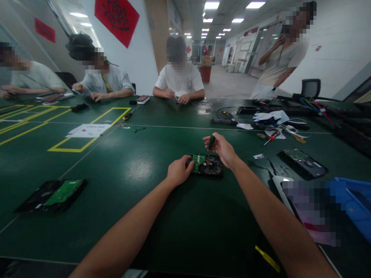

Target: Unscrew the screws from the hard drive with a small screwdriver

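Note:
A hard drive (207, 165) lies on the green table in front of me, its green circuit board facing up. My left hand (180, 170) is closed on the drive's left edge, thumb against the board side. Above the drive's right part, my right hand (222, 148) holds a screwdriver (212, 141) by its dark green handle with a yellow end. The handle is upright between thumb and fingers. Its shaft and tip are hard to make out, so I cannot tell whether the tip touches a screw.
Another hard drive (50, 196) lies at left, and one more (303, 163) at right. A blue bin (356, 204) stands at the right edge. A red-handled screwdriver (271, 138), gloves (271, 117) and cables lie at back right. Several people are around the far side.

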Available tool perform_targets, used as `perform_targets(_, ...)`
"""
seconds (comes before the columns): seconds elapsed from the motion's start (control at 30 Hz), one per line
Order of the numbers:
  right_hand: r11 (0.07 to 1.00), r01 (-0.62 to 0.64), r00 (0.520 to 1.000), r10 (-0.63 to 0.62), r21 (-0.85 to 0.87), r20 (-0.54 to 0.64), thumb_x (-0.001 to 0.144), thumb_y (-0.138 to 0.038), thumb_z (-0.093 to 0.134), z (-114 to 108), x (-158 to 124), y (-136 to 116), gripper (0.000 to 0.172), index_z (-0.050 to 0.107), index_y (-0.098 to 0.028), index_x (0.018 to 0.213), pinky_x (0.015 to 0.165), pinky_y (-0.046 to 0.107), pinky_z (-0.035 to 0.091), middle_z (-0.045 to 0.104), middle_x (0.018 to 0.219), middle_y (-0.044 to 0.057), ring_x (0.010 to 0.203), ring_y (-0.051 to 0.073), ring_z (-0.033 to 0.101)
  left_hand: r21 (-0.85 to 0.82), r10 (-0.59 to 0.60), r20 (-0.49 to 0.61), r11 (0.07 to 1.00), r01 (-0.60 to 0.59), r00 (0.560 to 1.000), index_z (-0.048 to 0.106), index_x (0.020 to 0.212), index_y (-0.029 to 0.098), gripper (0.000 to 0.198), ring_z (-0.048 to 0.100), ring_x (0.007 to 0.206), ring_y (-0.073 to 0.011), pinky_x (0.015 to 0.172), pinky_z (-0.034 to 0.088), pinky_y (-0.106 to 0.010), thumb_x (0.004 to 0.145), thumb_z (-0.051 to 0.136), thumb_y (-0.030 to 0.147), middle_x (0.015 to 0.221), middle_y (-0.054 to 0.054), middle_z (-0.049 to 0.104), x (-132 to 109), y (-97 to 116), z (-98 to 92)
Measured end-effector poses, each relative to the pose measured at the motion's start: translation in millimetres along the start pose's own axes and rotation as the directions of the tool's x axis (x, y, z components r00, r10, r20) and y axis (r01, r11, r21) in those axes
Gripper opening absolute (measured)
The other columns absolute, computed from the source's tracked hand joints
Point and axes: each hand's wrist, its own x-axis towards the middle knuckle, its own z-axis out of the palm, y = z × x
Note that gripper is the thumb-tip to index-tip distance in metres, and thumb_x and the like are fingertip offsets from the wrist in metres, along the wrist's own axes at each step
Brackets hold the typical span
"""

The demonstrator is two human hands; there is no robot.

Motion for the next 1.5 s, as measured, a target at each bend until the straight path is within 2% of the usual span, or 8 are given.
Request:
perform_targets(0.27,0.999,0.029,0.999,-0.03,-0.033,-0.026,0.092,-0.074,0.052,-2.6,3.3,7.9,0.057,0.075,-0.022,0.088,0.076,0.036,0.051,0.074,0.098,0.008,0.089,0.023,0.067,-0.004,-0.001,-0.001,1.0,0.001,1.0,0.063,0.134,0.026,0.043,0.073,0.089,-0.022,0.072,0.048,-0.031,0.101,0.049,0.048,0.101,-0.005,0.079,0.7,-0.6,1.2)
perform_targets(0.4,0.999,0.028,0.999,-0.028,-0.026,-0.015,0.092,-0.074,0.052,-2.4,2.7,6.2,0.057,0.073,-0.021,0.088,0.076,0.036,0.051,0.075,0.094,0.008,0.086,0.023,0.068,0.001,-0.003,-0.004,1.0,0.003,1.0,0.063,0.134,0.026,0.042,0.073,0.091,-0.0229,0.074,0.048,-0.031,0.101,0.049,0.048,0.1,-0.005,0.079,0.5,-0.4,1.2)
perform_targets(0.57,1.0,0.02,1.0,-0.02,-0.008,-0.008,0.091,-0.073,0.057,-2.2,1.7,4.3,0.055,0.072,-0.021,0.089,0.079,0.037,0.053,0.076,0.091,0.009,0.084,0.023,0.07,0.008,-0.022,0.011,1.0,0.022,1.0,0.063,0.136,0.026,0.043,0.073,0.091,-0.0222,0.075,0.049,-0.031,0.101,0.05,0.047,0.101,-0.006,0.079,-0.1,1.8,-0.7)
perform_targets(0.73,0.999,0.025,0.999,-0.024,0.024,-0.041,0.091,-0.072,0.058,-2.0,3.5,6.8,0.051,0.071,-0.022,0.093,0.082,0.04,0.053,0.073,0.085,0.007,0.083,0.023,0.069,0.006,0.009,-0.008,1.0,-0.009,1.0,0.063,0.134,0.026,0.043,0.072,0.087,-0.0219,0.07,0.047,-0.031,0.101,0.048,0.049,0.098,-0.004,0.078,0.2,-0.9,0.6)
perform_targets(0.9,0.999,0.031,0.998,-0.031,0.005,-0.058,0.092,-0.069,0.057,-2.0,4.0,7.6,0.048,0.071,-0.024,0.099,0.083,0.039,0.051,0.071,0.086,0.005,0.084,0.022,0.068,0.007,0.022,-0.016,1.0,-0.022,1.0,0.063,0.134,0.025,0.043,0.072,0.084,-0.0214,0.067,0.045,-0.031,0.101,0.048,0.049,0.097,-0.003,0.078,1.6,-4.7,2.9)
perform_targets(1.1,0.998,0.057,0.995,-0.059,-0.021,-0.078,0.093,-0.064,0.059,-2.1,2.7,5.3,0.043,0.073,-0.024,0.097,0.085,0.039,0.05,0.068,0.087,0.005,0.086,0.022,0.065,0.006,0.031,-0.023,1.0,-0.031,0.999,0.063,0.133,0.026,0.044,0.072,0.084,-0.022,0.066,0.044,-0.031,0.101,0.047,0.05,0.096,-0.003,0.078,1.9,-5.0,3.3)
perform_targets(1.3,0.993,0.106,0.994,-0.104,0.059,-0.043,0.095,-0.057,0.054,-0.5,0.8,1.2,0.038,0.071,-0.023,0.101,0.087,0.039,0.05,0.071,0.09,0.005,0.089,0.023,0.067,0.007,0.021,-0.012,1.0,-0.021,1.0,0.064,0.133,0.026,0.043,0.072,0.086,-0.0218,0.068,0.045,-0.031,0.101,0.047,0.049,0.097,-0.004,0.078,0.8,-2.3,1.2)
perform_targets(1.5,0.989,0.115,0.993,-0.112,0.097,-0.036,0.096,-0.059,0.049,0.5,1.6,0.8,0.041,0.069,-0.023,0.1,0.084,0.039,0.051,0.067,0.079,0.003,0.078,0.021,0.064,0.007,0.011,-0.016,1.0,-0.011,1.0,0.063,0.133,0.027,0.042,0.072,0.087,-0.0221,0.068,0.044,-0.031,0.101,0.048,0.05,0.096,-0.003,0.078,1.1,-1.7,2.3)
